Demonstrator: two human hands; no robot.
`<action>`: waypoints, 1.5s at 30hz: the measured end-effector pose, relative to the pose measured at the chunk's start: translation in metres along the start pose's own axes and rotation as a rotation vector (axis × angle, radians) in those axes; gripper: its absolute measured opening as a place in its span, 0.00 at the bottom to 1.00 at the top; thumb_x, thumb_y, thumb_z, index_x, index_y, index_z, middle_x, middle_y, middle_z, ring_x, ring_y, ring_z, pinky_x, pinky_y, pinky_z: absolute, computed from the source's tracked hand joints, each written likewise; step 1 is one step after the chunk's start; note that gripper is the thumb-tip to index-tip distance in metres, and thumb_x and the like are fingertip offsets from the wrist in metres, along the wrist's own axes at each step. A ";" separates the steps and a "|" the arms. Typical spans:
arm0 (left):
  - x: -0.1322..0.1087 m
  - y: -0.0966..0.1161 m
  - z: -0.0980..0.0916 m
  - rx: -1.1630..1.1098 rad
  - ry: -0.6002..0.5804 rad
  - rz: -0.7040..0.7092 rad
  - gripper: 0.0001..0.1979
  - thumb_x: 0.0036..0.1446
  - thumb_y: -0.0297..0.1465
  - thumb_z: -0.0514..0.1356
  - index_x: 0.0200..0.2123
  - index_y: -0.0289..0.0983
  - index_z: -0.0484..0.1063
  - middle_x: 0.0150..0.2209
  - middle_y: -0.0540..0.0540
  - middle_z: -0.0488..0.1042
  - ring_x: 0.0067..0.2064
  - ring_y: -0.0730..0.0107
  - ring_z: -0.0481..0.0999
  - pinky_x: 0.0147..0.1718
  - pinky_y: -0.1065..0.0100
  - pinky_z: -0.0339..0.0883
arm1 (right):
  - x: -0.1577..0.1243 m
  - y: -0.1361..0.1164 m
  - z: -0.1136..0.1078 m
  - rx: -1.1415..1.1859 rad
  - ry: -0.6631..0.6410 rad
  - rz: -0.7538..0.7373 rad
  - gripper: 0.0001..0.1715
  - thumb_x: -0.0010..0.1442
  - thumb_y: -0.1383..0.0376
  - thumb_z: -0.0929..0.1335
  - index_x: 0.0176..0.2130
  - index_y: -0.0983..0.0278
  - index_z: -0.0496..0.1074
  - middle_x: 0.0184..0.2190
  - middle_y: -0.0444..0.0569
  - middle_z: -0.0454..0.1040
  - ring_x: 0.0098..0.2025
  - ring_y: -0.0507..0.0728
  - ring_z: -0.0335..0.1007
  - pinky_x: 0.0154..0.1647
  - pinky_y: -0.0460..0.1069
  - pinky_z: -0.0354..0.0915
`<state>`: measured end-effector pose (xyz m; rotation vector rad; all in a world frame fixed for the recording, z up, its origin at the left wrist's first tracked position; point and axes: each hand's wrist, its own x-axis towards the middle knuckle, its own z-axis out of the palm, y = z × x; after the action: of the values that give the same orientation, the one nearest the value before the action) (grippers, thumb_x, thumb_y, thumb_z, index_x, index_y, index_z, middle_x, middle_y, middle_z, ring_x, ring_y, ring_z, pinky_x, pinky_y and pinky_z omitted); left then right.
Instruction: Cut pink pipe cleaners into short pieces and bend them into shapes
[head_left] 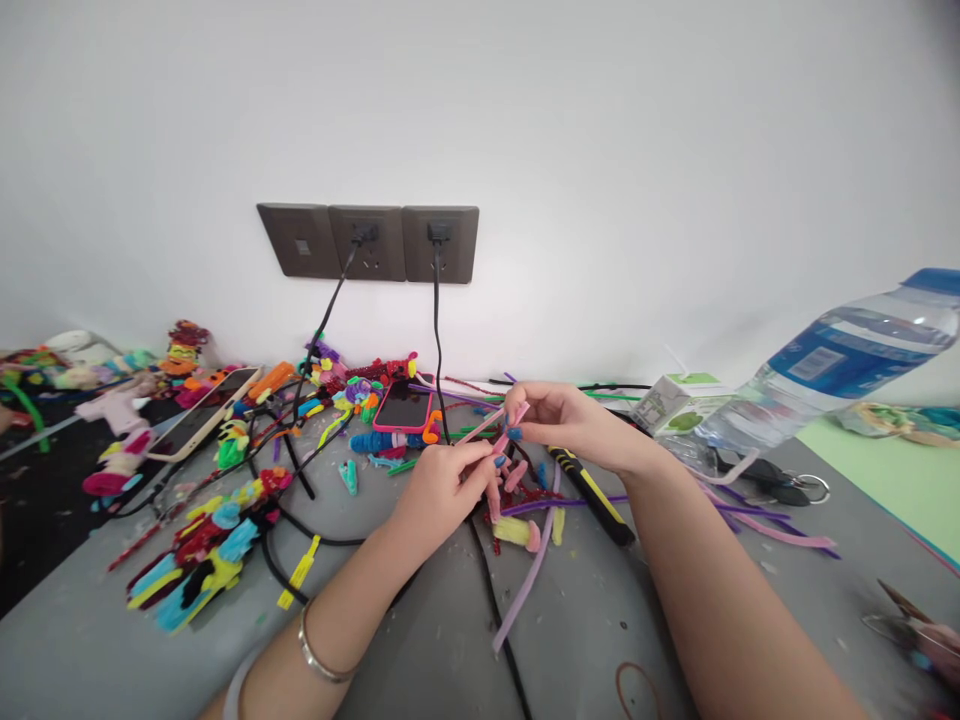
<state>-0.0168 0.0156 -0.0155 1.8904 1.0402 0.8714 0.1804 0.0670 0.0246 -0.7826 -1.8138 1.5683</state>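
Note:
Between my two hands is a pale pink pipe cleaner (480, 428), its strands crossing at my fingertips. My left hand (450, 485) pinches its lower part between thumb and forefinger. Slightly higher and to the right, my right hand (553, 420) pinches the upper end, with the thumb pressed to the fingers. Right below the hands lie short pink pieces, a yellow fuzzy piece with a pink end (516, 532) and a long lilac pipe cleaner (529, 590). A black and yellow cutter (592, 495) rests under my right wrist.
Colourful pipe-cleaner figures (206, 550) and a phone (206, 412) lie at left. A pink-edged phone (403, 405) and black cables sit behind the hands. At right are a drink carton (679, 402), a tilted water bottle (832, 365), keys and scissors (904, 605).

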 end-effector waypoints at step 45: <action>0.011 0.001 -0.002 -0.962 0.441 -0.215 0.16 0.44 0.35 0.73 0.31 0.36 0.71 0.33 0.48 0.79 0.36 0.72 0.78 0.34 0.73 0.69 | 0.008 -0.001 0.011 -0.071 0.041 0.041 0.14 0.57 0.58 0.72 0.31 0.64 0.68 0.27 0.44 0.70 0.30 0.51 0.66 0.32 0.47 0.62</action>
<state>-0.0134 0.0257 -0.0122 0.7881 0.8110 1.3708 0.1667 0.0655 0.0251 -0.8830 -1.8428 1.5097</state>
